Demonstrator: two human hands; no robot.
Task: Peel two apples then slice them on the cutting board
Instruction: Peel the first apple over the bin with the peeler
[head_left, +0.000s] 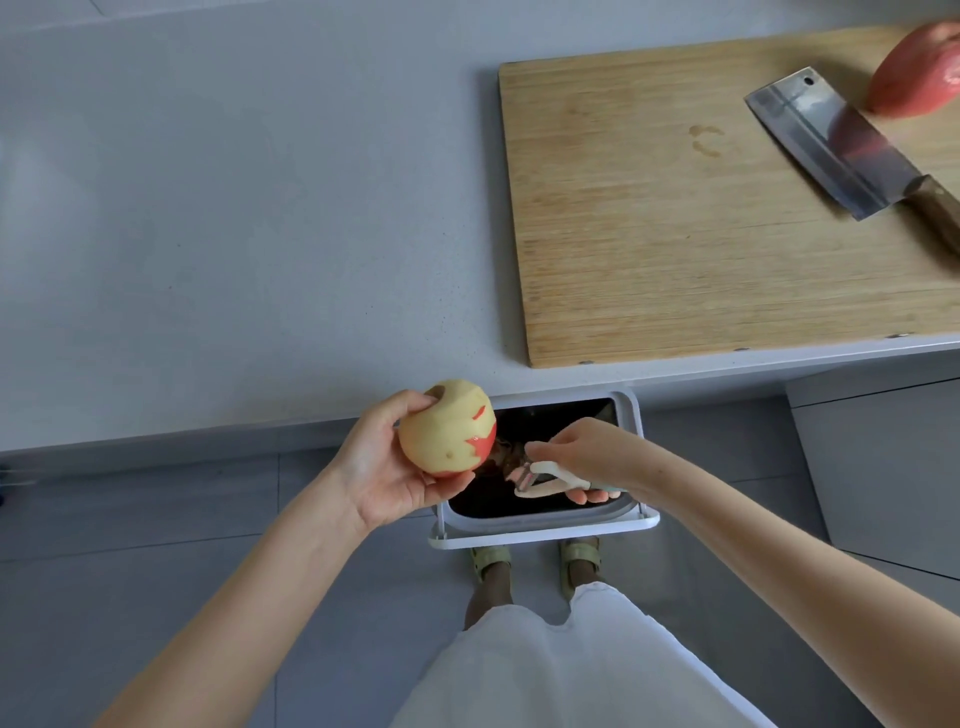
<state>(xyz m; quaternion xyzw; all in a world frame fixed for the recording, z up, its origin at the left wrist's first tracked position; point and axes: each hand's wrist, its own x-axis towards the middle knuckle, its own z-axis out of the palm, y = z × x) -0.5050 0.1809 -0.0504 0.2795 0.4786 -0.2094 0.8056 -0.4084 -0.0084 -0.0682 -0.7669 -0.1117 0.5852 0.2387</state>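
My left hand (384, 462) grips a mostly peeled apple (447, 428), pale yellow with a few red skin patches on its right side, held over the counter's front edge. My right hand (587, 457) holds a white peeler (540, 475) over the open bin, a little right of the apple and apart from it. A strip of peel hangs at the peeler's blade. A second, unpeeled red apple (917, 73) lies at the far right corner of the wooden cutting board (675, 234). A cleaver (826, 140) with a wooden handle lies on the board beside it.
A white bin (545, 525) with a dark liner and peel scraps stands below the counter edge. The grey countertop (234, 208) stretches left of the board. Grey cabinet fronts are at the right, and my feet stand on grey floor tiles.
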